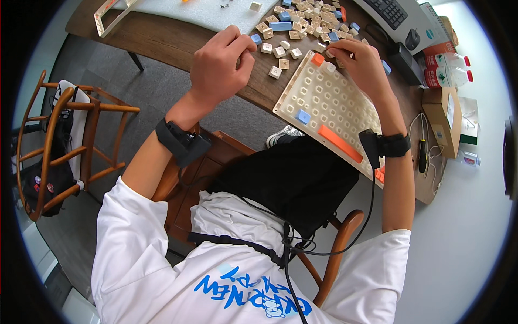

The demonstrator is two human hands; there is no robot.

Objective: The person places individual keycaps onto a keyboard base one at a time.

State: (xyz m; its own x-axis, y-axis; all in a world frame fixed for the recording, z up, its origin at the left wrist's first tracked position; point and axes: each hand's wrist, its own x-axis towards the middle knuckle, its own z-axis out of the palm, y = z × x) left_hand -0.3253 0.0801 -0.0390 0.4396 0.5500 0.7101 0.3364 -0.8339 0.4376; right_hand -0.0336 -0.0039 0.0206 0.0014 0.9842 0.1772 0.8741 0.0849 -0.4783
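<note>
A cream keyboard [324, 102] lies slantwise at the table's front edge, most of its key positions bare. It bears an orange keycap [317, 59] at the far left corner, a blue keycap [302, 116] and a long orange spacebar [340, 144] along the near side. My right hand [364, 67] pinches a pale keycap [330, 54] over the keyboard's far edge. Closed, with thumb against curled fingers, my left hand [221, 65] hovers near the table edge; whatever it may hold is hidden. Several loose white keycaps [279, 52] lie between the hands.
Behind the hands spreads a pile of cream and blue keycaps [310, 19], beside a white foam sheet [210, 16] and a cream frame [102, 21]. At right stand bottles [448, 77], a cardboard box [440, 119] and a screwdriver [422, 154]. A wooden chair [91, 143] is at left.
</note>
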